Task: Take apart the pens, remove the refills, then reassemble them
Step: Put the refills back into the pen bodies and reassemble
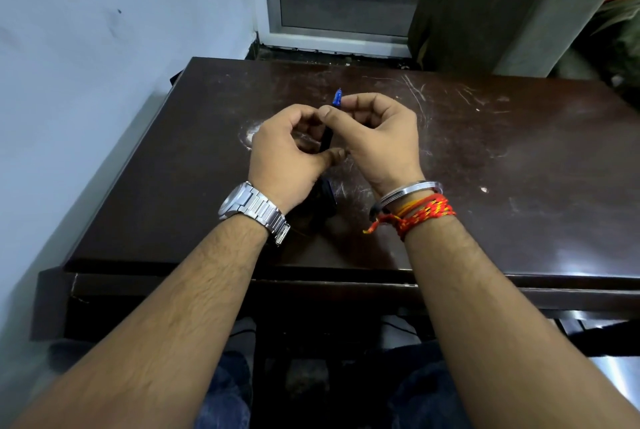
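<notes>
Slim dark pen (326, 138) with blue tip (337, 98)

1. The pen (326, 139), gripped between my left hand (287, 155) and right hand (377, 137), is looking like smooth, dark plastic along its barrel.
2. Its tip (337, 97), poking out just beyond my right fingertips, is showing as glossy, see-through blue plastic.
3. The table (485, 151) beneath my fingers is gleaming as dark polished wood. Pale scratches are scuffing its gloss to the right of my fingers, and a whitish worn patch is showing just left of them.
4. The watch (252, 208), back from my left fingers, is shining as brushed silver metal.
5. The bangle (412, 188), back from my right fingers, is glinting as smooth polished metal.
6. The threads (422, 214) just behind it are looking like rough, matt red and orange cord.
</notes>
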